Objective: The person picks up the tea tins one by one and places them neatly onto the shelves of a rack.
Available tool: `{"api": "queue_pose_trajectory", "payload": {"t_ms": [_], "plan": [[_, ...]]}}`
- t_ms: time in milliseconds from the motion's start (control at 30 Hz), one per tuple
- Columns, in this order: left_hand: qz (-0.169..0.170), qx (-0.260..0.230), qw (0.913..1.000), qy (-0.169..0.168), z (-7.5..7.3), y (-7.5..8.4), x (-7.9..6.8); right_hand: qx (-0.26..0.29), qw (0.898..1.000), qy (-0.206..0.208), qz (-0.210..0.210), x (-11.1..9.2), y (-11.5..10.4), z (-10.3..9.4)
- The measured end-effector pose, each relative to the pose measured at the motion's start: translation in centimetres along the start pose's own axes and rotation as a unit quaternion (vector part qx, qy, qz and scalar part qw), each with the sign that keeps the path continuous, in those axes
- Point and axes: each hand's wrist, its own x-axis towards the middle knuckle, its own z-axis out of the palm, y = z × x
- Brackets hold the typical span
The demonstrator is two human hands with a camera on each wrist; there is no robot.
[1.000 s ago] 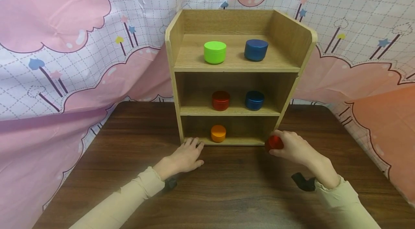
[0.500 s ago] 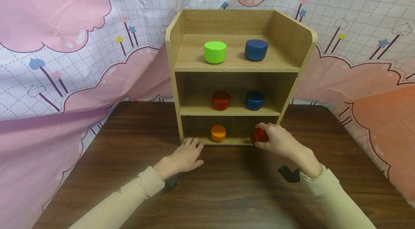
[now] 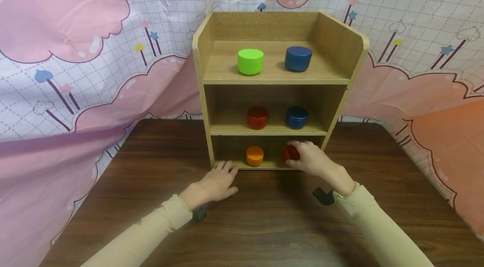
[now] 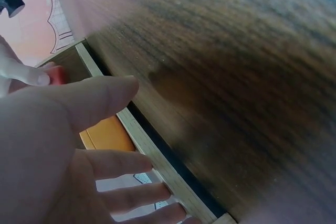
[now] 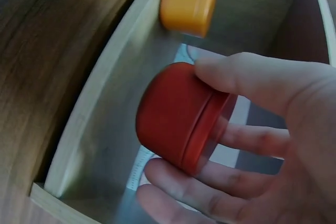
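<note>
My right hand (image 3: 311, 159) grips a round red tin (image 5: 176, 116) between thumb and fingers, at the right part of the bottom compartment of a wooden shelf (image 3: 264, 81). To its left in that compartment stands an orange tin (image 3: 255, 156), also visible beside the red one in the right wrist view. My left hand (image 3: 213, 184) rests with spread, straight fingers (image 4: 126, 162) at the shelf's lower front edge, near the left corner, holding nothing. In the left wrist view the orange tin (image 4: 108, 135) shows behind the thumb.
On the middle shelf stand a second red tin (image 3: 257, 117) and a blue tin (image 3: 296, 117). The top carries a green tin (image 3: 251, 61) and another blue tin (image 3: 298, 58). A dark wood table (image 3: 257, 225) lies in front, with a patterned cloth (image 3: 94, 48) behind.
The right hand has carried the red tin leftward, from beside the shelf's lower right corner into the bottom compartment's right part. The left hand has stayed in place.
</note>
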Motion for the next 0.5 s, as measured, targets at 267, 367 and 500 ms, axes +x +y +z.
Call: {"api": "queue_pose_trajectory", "payload": {"t_ms": [267, 367, 500], "plan": [[0.001, 0.004, 1.0000, 0.002, 0.0, 0.0, 0.0, 0.001, 1.000, -0.014, 0.027, 1.0, 0.3, 1.1], [0.003, 0.004, 1.0000, 0.004, 0.0, 0.0, 0.0, 0.001, 0.999, -0.017, 0.032, 1.3, 0.4, 1.4], [0.006, 0.005, 1.0000, 0.006, 0.0, 0.0, -0.1, -0.004, 0.999, -0.019, 0.037, 1.5, 0.6, 1.7]]}}
